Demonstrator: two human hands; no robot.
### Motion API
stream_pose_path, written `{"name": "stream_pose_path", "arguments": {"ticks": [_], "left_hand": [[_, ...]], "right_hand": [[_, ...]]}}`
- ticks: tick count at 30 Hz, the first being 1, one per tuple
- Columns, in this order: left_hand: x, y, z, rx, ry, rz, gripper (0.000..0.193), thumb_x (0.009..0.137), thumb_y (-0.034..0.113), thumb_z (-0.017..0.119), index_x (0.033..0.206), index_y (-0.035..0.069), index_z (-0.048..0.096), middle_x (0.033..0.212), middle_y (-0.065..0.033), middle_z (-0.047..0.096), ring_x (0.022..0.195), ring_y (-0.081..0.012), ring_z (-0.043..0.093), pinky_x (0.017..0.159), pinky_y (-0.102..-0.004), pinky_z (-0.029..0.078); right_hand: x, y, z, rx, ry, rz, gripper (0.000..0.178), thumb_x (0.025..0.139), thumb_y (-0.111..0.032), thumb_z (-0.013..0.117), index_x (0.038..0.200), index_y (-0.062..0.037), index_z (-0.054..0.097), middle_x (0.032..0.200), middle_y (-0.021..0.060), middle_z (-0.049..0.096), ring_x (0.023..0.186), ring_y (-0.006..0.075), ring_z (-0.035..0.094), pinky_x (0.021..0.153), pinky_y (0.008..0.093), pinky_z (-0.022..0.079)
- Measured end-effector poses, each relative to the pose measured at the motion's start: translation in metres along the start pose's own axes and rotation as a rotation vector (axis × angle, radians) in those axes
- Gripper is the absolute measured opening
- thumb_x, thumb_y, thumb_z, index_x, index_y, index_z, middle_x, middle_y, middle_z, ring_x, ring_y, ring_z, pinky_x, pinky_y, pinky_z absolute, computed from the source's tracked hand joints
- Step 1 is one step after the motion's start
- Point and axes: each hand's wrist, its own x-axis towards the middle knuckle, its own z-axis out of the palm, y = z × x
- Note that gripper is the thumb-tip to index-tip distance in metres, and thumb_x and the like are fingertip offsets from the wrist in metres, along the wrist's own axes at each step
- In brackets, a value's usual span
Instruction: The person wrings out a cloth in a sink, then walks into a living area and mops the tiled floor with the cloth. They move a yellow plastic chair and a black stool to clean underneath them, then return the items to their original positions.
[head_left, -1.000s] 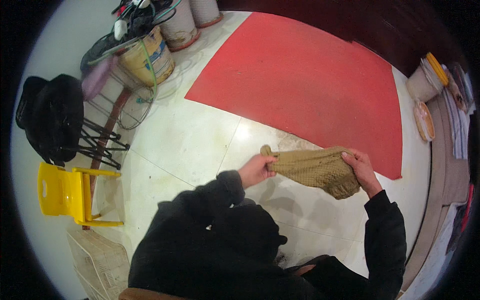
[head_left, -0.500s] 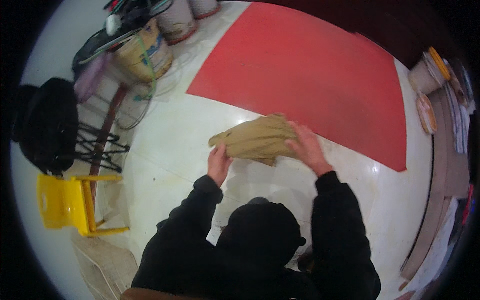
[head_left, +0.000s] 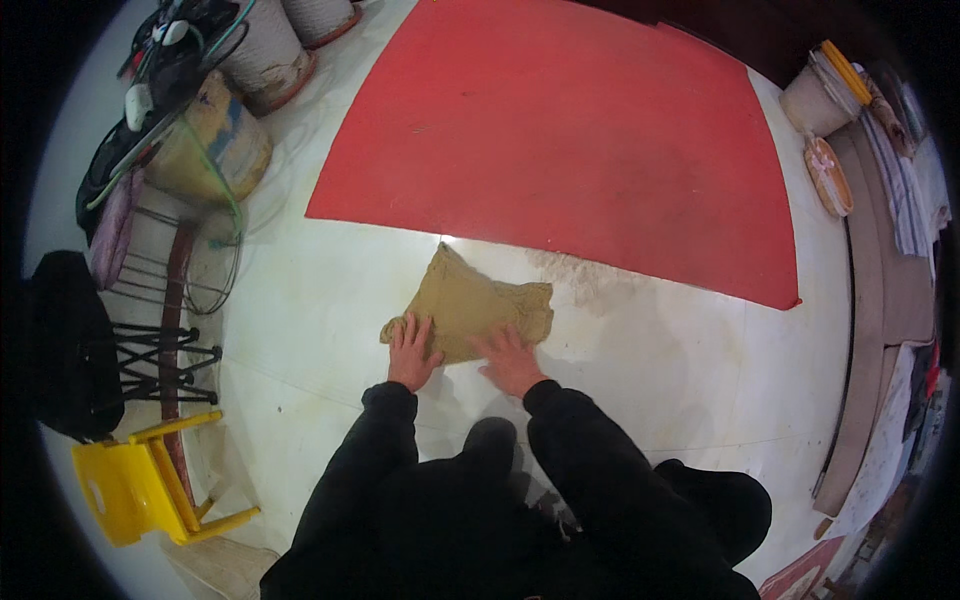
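A brown cloth (head_left: 465, 300) lies spread on the white tiled floor, just short of the red mat. One corner of it points away from me, toward the mat's edge. My left hand (head_left: 411, 352) rests on the cloth's near left part with its fingers spread. Flat on the near right part lies my right hand (head_left: 511, 360), its fingers stretched out. Neither hand grasps the fabric.
The red mat (head_left: 560, 140) covers the far floor, with pale dust (head_left: 590, 275) along its near edge. At the left stand a yellow chair (head_left: 135, 485), a black folding stool (head_left: 75, 345) and a stained bucket (head_left: 212, 145). A bucket (head_left: 822, 95) and sofa (head_left: 905, 290) line the right.
The cloth, held bunched between both hands before, now lies spread on the floor. Both hands have moved down and left onto it, and the right has come closer to the left.
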Motion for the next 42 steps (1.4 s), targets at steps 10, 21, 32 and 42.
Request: {"name": "stream_pose_path", "arguments": {"ticks": [10,21,32,42], "left_hand": [[0.064,0.038,0.026,0.154,-0.133,-0.331,0.075,0.089,0.043,0.057,0.153,0.025,0.023,0.16,-0.0187,0.008,0.14,-0.0546,0.009,0.103,-0.075,0.017],[0.192,0.191,0.082,0.494,-0.575,0.198,0.066,0.095,0.047,0.038,0.143,0.002,0.037,0.148,-0.0295,0.03,0.135,-0.0549,0.026,0.1,-0.0758,0.018],[0.045,0.448,0.207,0.045,-0.331,0.676,0.019,0.082,0.015,0.056,0.087,0.0,0.066,0.1,-0.0208,0.063,0.099,-0.039,0.058,0.083,-0.0486,0.048],[0.122,0.346,0.036,-0.432,-0.586,0.227,0.03,0.081,0.029,0.058,0.091,0.002,0.066,0.086,-0.0164,0.068,0.079,-0.0296,0.065,0.072,-0.0421,0.051]], "right_hand": [[0.062,0.036,-0.006,-0.201,0.102,-0.065,0.056,0.09,-0.041,0.058,0.143,-0.0305,0.043,0.154,0.0015,0.031,0.144,0.0383,0.019,0.108,0.0672,0.018],[0.031,0.21,-0.075,-0.176,0.3,-0.033,0.047,0.091,-0.025,0.052,0.138,-0.0226,0.048,0.143,0.0073,0.045,0.134,0.0334,0.038,0.109,0.0542,0.029],[-0.252,0.342,-0.085,-0.122,0.021,0.323,0.044,0.07,0.001,0.06,0.113,-0.0105,0.06,0.121,0.0151,0.051,0.114,0.0423,0.046,0.102,0.0469,0.04],[-0.169,0.274,-0.177,0.201,0.23,-0.228,0.041,0.082,-0.001,0.055,0.122,-0.0094,0.059,0.102,0.0141,0.058,0.101,0.0329,0.054,0.089,0.0407,0.045]]}}
